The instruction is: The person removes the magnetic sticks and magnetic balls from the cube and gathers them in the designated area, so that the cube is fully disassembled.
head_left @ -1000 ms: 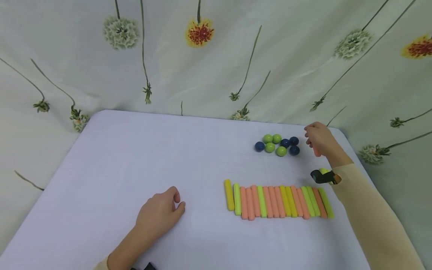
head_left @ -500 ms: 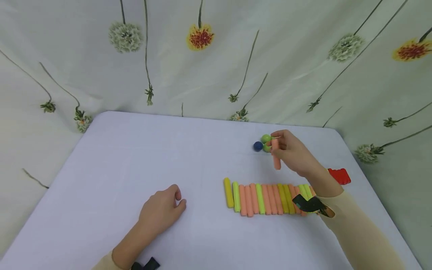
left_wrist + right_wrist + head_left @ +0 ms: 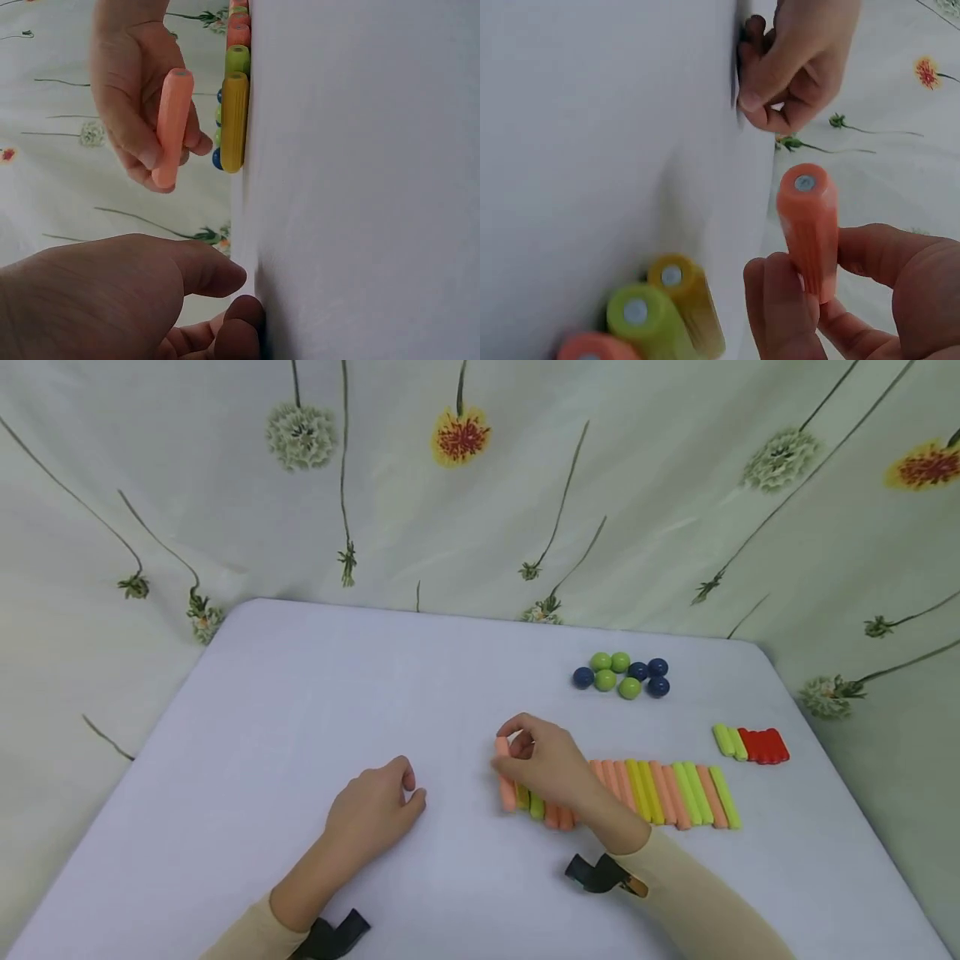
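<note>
Between thumb and fingers, my right hand (image 3: 543,760) pinches a salmon-orange magnetic stick (image 3: 810,232) with a grey disc in its end. In the left wrist view this stick (image 3: 173,127) is raised off the table, beside the left end of a row of sticks (image 3: 686,793) in orange, yellow and lime green. A yellow stick (image 3: 235,124) ends the row there, with a lime stick (image 3: 649,319) beside it. My right hand hides part of the row in the head view. My left hand (image 3: 375,806) rests on the table to the left, fingers loosely curled, holding nothing.
Green and dark blue balls (image 3: 630,688) lie grouped behind the row. Right of them are short lime sticks (image 3: 724,740) and short red pieces (image 3: 763,746) side by side. A white table (image 3: 337,677) stands against a flower-printed cloth (image 3: 660,485).
My right hand has carried the orange stick from the table's far right, past the balls, to the row's left end. The left hand stays about where it was.
</note>
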`<state>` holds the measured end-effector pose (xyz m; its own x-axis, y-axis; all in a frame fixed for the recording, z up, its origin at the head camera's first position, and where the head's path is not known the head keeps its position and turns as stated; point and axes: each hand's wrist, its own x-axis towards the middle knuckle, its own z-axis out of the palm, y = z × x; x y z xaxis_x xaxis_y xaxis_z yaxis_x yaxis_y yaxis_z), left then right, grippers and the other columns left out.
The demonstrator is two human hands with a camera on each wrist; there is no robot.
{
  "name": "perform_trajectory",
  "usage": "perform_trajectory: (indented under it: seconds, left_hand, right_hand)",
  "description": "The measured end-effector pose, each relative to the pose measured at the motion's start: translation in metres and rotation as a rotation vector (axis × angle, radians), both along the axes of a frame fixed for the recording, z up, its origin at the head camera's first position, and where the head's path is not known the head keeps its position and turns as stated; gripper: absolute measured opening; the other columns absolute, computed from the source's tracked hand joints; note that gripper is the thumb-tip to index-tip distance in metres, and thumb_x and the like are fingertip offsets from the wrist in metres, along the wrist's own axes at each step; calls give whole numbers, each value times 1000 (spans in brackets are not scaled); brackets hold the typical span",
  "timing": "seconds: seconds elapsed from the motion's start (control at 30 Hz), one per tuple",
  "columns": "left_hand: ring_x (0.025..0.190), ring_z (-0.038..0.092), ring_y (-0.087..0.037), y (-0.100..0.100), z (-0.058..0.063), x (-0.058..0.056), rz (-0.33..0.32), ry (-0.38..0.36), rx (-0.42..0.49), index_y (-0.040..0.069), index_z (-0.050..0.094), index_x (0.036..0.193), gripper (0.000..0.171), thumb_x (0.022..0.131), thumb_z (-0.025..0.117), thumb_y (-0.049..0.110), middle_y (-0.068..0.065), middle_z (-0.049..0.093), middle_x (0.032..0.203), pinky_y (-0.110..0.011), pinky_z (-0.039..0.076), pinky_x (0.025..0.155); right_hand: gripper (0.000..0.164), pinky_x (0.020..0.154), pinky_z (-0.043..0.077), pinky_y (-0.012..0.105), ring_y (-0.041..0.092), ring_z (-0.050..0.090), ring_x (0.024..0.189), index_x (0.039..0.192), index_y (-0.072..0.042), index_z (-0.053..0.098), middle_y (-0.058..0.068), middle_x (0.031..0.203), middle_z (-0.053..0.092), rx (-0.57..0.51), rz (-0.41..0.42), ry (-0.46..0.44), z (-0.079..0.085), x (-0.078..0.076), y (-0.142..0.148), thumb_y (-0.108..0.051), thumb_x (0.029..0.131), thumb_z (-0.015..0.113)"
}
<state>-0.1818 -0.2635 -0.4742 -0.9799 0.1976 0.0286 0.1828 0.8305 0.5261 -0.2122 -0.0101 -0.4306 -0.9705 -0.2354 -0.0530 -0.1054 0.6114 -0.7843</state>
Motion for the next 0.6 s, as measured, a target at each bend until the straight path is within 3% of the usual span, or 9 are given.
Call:
perform_trajectory:
  seconds: [0.2,0.43,0.6]
  left_hand:
    - [41,40,-11,0,2,0,16,-9,9,11,55,83,15,86,67,20,6,46,49,-27,31,39]
    - [41,41,-11,3,5,3,19,-19,9,11,56,83,15,86,67,19,6,46,49,-27,32,40]
    - [41,40,-10,2,5,7,0,-33,11,11,57,85,14,86,68,20,6,47,51,-27,32,40]
  right_hand:
    - [12,51,44,30,12,53,56,92,-22,63,-5,72,59,122,24,70,-8,0,-25,-25,84,71]
    - [6,53,42,27,9,50,59,83,-17,62,-10,69,55,362,-6,215,-12,-2,-30,-15,81,67]
    - [9,60,46,29,11,53,67,91,-14,66,-6,79,59,359,-39,281,-10,12,-22,-21,85,66]
